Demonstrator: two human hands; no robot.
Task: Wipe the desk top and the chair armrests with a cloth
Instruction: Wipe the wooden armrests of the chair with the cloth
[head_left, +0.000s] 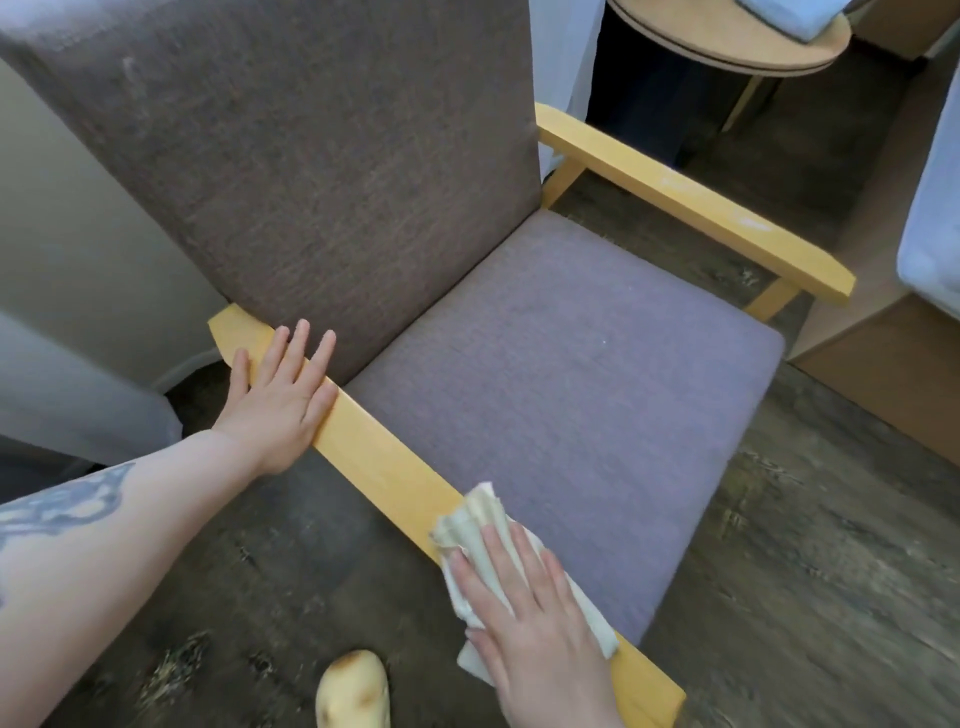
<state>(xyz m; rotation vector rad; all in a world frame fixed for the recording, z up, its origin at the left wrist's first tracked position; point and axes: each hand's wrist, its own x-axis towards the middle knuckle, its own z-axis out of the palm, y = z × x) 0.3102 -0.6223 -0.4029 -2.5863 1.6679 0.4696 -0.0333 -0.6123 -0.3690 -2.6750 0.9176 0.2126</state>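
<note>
A chair with a grey-purple seat (561, 395) and two light wooden armrests stands in front of me. My right hand (535, 629) presses a folded pale cloth (480, 519) flat onto the front part of the near armrest (384, 457). My left hand (283, 400) lies flat on the same armrest near the backrest, fingers spread, holding nothing. The far armrest (691, 202) is bare, with pale smudges on its top.
A round wooden table (727, 47) with a light blue folded item stands behind the chair. Wooden furniture (872, 374) and white bedding sit at the right. A light-coloured shoe (353, 691) shows on the dark wood floor below. A curtain hangs at the left.
</note>
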